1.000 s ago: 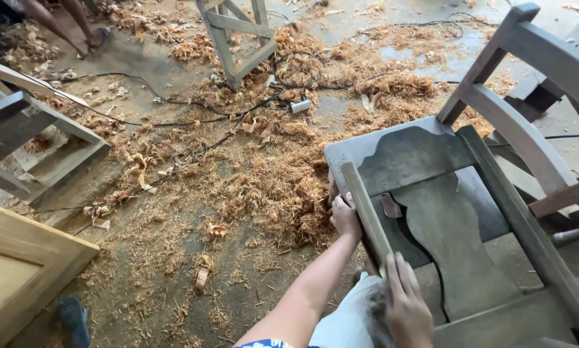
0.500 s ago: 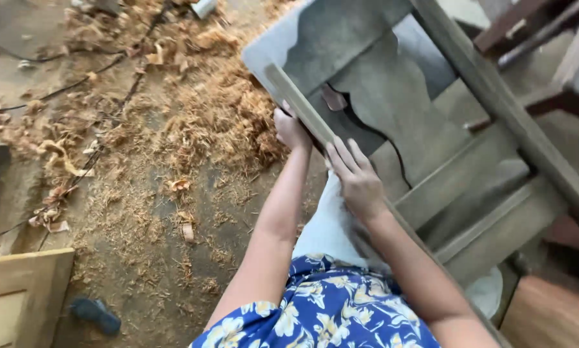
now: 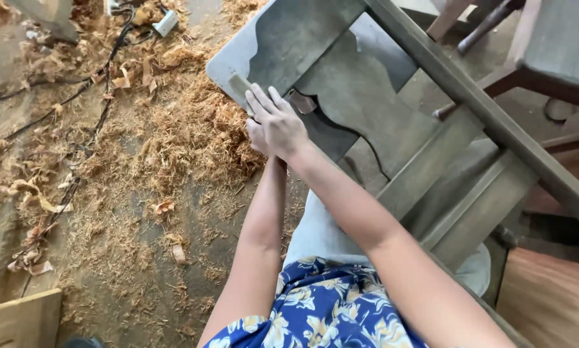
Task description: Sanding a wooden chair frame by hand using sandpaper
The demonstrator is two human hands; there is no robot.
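Wood shavings [image 3: 173,129] over floor, black cable [image 3: 86,138] through them, pale plank [image 3: 19,319] bottom left, brown board [image 3: 547,299] bottom right.

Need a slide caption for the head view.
Both hands, right over left, on a grey chair's rail above shavings.

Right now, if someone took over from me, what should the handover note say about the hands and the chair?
Right hand: laid flat, fingers spread, on the left upright of the grey chair frame, near its end.
Left hand: tucked under the right one, mostly hidden; grip cannot be judged.
The chair frame lies tilted across the person's lap, its carved back splat facing up.
Wood shavings and cables cover the floor to the left.
Done and left: the grey surface gives no sign of which parts are worked.
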